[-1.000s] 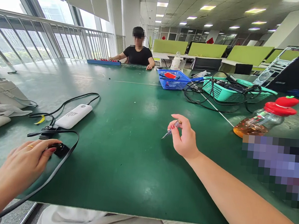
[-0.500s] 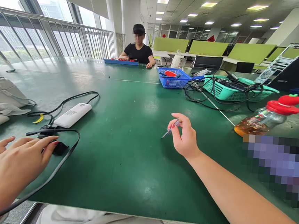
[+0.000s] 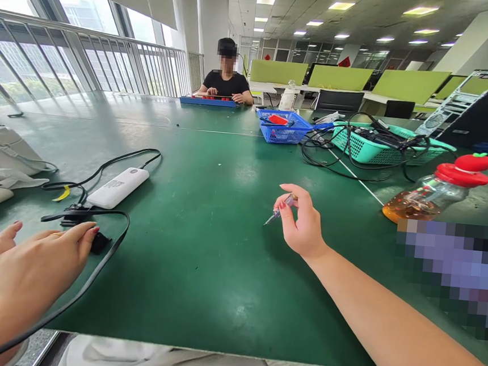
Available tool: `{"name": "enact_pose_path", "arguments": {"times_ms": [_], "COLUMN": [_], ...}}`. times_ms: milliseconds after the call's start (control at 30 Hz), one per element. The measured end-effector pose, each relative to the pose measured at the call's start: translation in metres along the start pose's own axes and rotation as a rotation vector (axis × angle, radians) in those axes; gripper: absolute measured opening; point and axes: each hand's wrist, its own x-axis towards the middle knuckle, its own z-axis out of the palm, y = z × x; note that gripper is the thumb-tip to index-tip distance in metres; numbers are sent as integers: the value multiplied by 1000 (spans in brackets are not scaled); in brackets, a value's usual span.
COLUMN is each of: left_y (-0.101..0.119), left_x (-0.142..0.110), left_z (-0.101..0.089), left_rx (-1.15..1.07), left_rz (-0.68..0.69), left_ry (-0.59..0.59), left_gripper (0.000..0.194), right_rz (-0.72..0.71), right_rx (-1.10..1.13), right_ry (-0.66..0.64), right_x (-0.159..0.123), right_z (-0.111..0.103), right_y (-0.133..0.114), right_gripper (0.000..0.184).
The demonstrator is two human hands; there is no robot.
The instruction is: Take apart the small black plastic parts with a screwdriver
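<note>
On the right, my right hand (image 3: 302, 225) pinches a slim pen-like tool (image 3: 276, 215) with a clear purplish body. Its thin metal tip points down and left, close over the green table (image 3: 203, 259). At the left front, my left hand (image 3: 40, 262) has thumb and forefinger pressed together beside a small black block (image 3: 101, 243). Whether the fingers grip that block or something else is hidden. A black cable (image 3: 104, 267) loops past this hand to the table's front edge. Behind it lies a white power bank (image 3: 119, 188) with a black cord plugged in.
A bottle with a red lid (image 3: 433, 191) stands at the right. Farther back are a blue basket (image 3: 285, 131), a green basket (image 3: 370, 148) full of cables and a computer case (image 3: 476, 112). Across the table a person (image 3: 224, 84) handles a blue tray (image 3: 208, 102).
My left hand has shifted slightly right, its thumb now closer against the forefinger. My right hand stays put. The person opposite has moved the tray right and brought both hands to it.
</note>
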Motion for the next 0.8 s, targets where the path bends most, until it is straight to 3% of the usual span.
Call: {"name": "enact_pose_path", "arguments": {"times_ms": [200, 467, 633, 800], "left_y": [4, 8, 5, 2], "left_x": [0, -1, -3, -2], "left_z": [-10, 8, 10, 14], "left_rx": [47, -24, -163, -158], "left_rz": [18, -79, -22, -90], "left_ry": [-37, 49, 38, -1], "left_gripper": [50, 61, 54, 56], "right_rz": [-7, -8, -15, -16], "right_rx": [10, 27, 16, 4], "right_ry": [-3, -6, -5, -9], "right_x": [0, 0, 0, 1], "right_z": [-1, 0, 0, -1], "right_y": [-1, 1, 1, 0], "right_gripper": [32, 33, 34, 33]}}
